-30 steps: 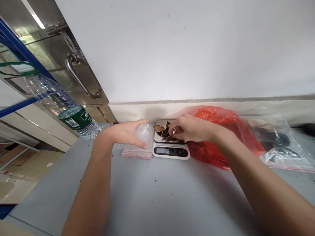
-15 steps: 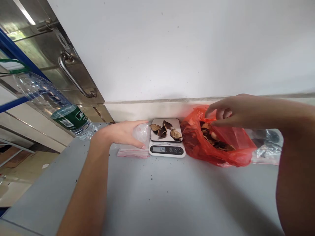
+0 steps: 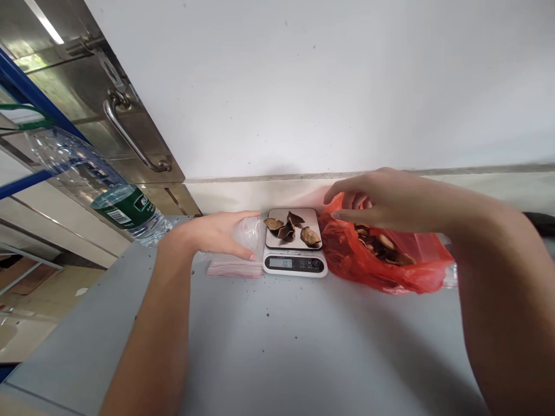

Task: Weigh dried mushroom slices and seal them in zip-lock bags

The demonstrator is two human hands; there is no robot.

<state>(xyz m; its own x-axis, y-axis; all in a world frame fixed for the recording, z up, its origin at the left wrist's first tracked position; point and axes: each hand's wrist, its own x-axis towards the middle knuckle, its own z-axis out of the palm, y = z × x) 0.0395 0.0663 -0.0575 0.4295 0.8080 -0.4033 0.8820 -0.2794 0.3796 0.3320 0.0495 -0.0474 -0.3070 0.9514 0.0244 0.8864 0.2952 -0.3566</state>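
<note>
Scale (image 3: 295,264) bearing dried pieces (image 3: 286,231); left of it, your spread left hand (image 3: 219,232) holds a clear bag (image 3: 248,232); right, your half-open, empty right hand (image 3: 385,199) overhangs a red bag (image 3: 362,268) containing brown fragments (image 3: 384,247).

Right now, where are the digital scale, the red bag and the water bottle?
Digital scale (image 3: 295,264): head view, on its dark front panel.
Red bag (image 3: 379,278): head view, on its near side wall.
Water bottle (image 3: 120,208): head view, on its green label.

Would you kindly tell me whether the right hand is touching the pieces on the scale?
No, the right hand is over the red bag, with a visible gap between it and the pieces on the scale.
</note>
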